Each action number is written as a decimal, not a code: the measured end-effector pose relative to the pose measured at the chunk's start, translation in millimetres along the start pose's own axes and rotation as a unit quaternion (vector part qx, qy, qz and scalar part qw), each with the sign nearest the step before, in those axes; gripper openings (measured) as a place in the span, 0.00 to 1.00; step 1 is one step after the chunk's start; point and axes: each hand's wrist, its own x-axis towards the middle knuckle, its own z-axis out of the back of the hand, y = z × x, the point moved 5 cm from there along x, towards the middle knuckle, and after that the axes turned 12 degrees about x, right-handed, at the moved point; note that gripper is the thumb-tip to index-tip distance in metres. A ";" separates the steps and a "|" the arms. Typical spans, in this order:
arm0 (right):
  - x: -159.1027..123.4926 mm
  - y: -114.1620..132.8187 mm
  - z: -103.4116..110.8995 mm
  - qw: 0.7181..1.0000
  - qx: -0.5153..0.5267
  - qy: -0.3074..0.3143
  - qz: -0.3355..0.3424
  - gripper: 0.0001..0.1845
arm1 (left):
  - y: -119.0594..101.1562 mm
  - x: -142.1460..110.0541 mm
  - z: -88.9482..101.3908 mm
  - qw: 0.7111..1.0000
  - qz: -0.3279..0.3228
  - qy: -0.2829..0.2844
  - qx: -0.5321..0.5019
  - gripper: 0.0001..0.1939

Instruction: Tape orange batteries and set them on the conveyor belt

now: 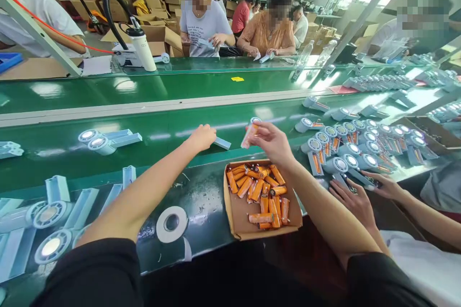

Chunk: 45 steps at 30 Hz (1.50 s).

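Observation:
My left hand (202, 138) is closed over the green belt, with a light blue fan handle (222, 143) sticking out to its right; the fingers hide the other end. My right hand (272, 143) pinches an orange battery (249, 135) with a pale, whitish covering. A round light blue end (255, 120) shows just above that battery, and I cannot tell whether it is joined to it. Below my right hand, a cardboard box (234, 236) holds several orange batteries (256, 191) in a loose heap.
A roll of white tape (172, 224) lies left of the box. Light blue fan bodies (103, 143) sit on the belt (173, 127) and at the near left. Many fans with orange batteries (340, 165) crowd the right, beside a co-worker's hands (355, 199). Other people sit across the belt.

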 end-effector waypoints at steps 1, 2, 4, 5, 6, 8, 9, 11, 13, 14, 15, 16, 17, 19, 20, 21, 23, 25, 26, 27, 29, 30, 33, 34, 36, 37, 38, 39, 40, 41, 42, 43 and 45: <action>20.3 -14.4 -4.3 0.999 -0.022 0.020 -0.019 0.28 | 6.9 8.1 -3.8 1.000 0.001 0.005 -0.011 0.09; 38.0 -28.9 -8.3 0.998 -0.042 0.038 -0.039 0.26 | 12.8 15.1 -8.1 1.000 0.001 0.011 -0.023 0.08; 63.1 -54.3 -14.3 0.992 -0.082 0.067 -0.069 0.25 | 21.5 25.2 -17.5 0.999 -0.002 0.020 -0.050 0.07; 70.6 -63.9 -16.0 0.989 -0.103 0.080 -0.076 0.25 | 24.3 28.5 -22.0 0.998 -0.003 0.024 -0.064 0.07; 75.3 -71.0 -16.8 0.985 -0.122 0.092 -0.078 0.27 | 26.0 30.8 -26.2 0.997 -0.003 0.028 -0.076 0.07; 78.7 -78.5 -16.5 0.979 -0.155 0.114 -0.068 0.28 | 25.7 33.4 -33.0 0.995 -0.005 0.034 -0.096 0.09; 78.6 -79.8 -15.9 0.976 -0.170 0.123 -0.061 0.27 | 23.9 33.9 -35.4 0.994 -0.005 0.037 -0.102 0.10; 76.8 -80.6 -14.7 0.968 -0.203 0.138 -0.052 0.24 | 18.1 34.2 -37.9 0.993 -0.003 0.036 -0.108 0.10; 74.8 -80.9 -13.6 0.959 -0.237 0.144 -0.055 0.22 | 11.7 34.1 -37.1 0.994 0.004 0.027 -0.109 0.10; 73.9 -81.1 -13.1 0.955 -0.252 0.145 -0.060 0.22 | 8.9 34.2 -35.6 0.994 0.007 0.022 -0.111 0.10; 73.1 -81.4 -12.6 0.951 -0.265 0.145 -0.066 0.22 | 6.8 34.7 -33.8 0.993 0.010 0.019 -0.114 0.10; 72.3 -81.4 -12.3 0.947 -0.278 0.147 -0.072 0.22 | 5.5 35.6 -31.6 0.993 0.012 0.017 -0.119 0.09; 71.6 -81.1 -12.0 0.941 -0.292 0.149 -0.077 0.22 | 5.1 37.0 -29.4 0.992 0.013 0.018 -0.126 0.09; 70.5 -78.9 -12.4 0.925 -0.335 0.161 -0.081 0.22 | 6.5 41.0 -25.1 0.989 0.013 0.024 -0.147 0.08; 70.2 -77.0 -13.4 0.910 -0.368 0.172 -0.077 0.22 | 8.0 43.3 -23.3 0.987 0.014 0.028 -0.160 0.08; 70.1 -75.0 -15.1 0.891 -0.409 0.186 -0.070 0.23 | 9.7 45.5 -21.8 0.984 0.015 0.030 -0.173 0.08; 69.8 -72.2 -20.6 0.836 -0.499 0.223 -0.059 0.23 | 13.1 48.7 -19.6 0.979 0.022 0.029 -0.199 0.08; 69.2 -73.5 -27.5 0.771 -0.578 0.259 -0.065 0.25 | 15.2 50.1 -18.5 0.974 0.036 0.020 -0.223 0.10; 68.7 -75.8 -31.0 0.741 -0.608 0.275 -0.074 0.25 | 15.5 50.3 -18.3 0.971 0.044 0.014 -0.233 0.11; 68.3 -79.0 -34.6 0.717 -0.629 0.289 -0.085 0.26 | 15.2 50.5 -18.5 0.969 0.052 0.008 -0.242 0.11; 68.1 -86.7 -41.9 0.688 -0.648 0.311 -0.102 0.27 | 13.3 51.6 -20.0 0.965 0.066 -0.001 -0.255 0.11; 68.8 -90.5 -45.2 0.683 -0.650 0.318 -0.106 0.27 | 11.9 52.9 -21.1 0.963 0.072 -0.004 -0.260 0.10; 74.8 -97.6 -50.3 0.689 -0.638 0.324 -0.112 0.26 | 8.4 58.7 -24.2 0.958 0.091 -0.010 -0.271 0.12; 77.6 -97.5 -49.8 0.694 -0.632 0.324 -0.116 0.26 | 7.6 60.6 -24.5 0.957 0.098 -0.012 -0.273 0.14; 82.2 -92.8 -45.6 0.710 -0.615 0.319 -0.126 0.25 | 6.7 62.6 -23.2 0.955 0.112 -0.014 -0.275 0.16; 83.5 -88.4 -42.2 0.722 -0.603 0.312 -0.132 0.25 | 6.3 62.2 -21.4 0.954 0.118 -0.016 -0.275 0.16; 83.7 -83.0 -38.3 0.735 -0.591 0.302 -0.136 0.25 | 5.9 60.6 -19.2 0.954 0.122 -0.019 -0.274 0.16; 82.8 -77.3 -34.2 0.750 -0.578 0.289 -0.139 0.26 | 5.1 57.9 -16.5 0.954 0.125 -0.023 -0.273 0.17; 81.0 -71.9 -30.2 0.766 -0.565 0.273 -0.141 0.26 | 4.0 54.2 -13.6 0.954 0.126 -0.028 -0.272 0.17; 78.5 -67.4 -26.5 0.781 -0.553 0.254 -0.141 0.25 | 2.5 49.9 -10.7 0.954 0.126 -0.033 -0.271 0.17; 75.8 -64.2 -23.1 0.796 -0.540 0.235 -0.142 0.24 | 0.5 45.4 -8.0 0.954 0.126 -0.039 -0.269 0.17; 73.3 -62.5 -20.1 0.810 -0.527 0.215 -0.144 0.22 | -1.7 40.9 -5.8 0.955 0.125 -0.045 -0.267 0.17; 70.6 -62.4 -14.9 0.836 -0.499 0.175 -0.149 0.22 | -6.4 33.3 -2.8 0.956 0.124 -0.054 -0.261 0.17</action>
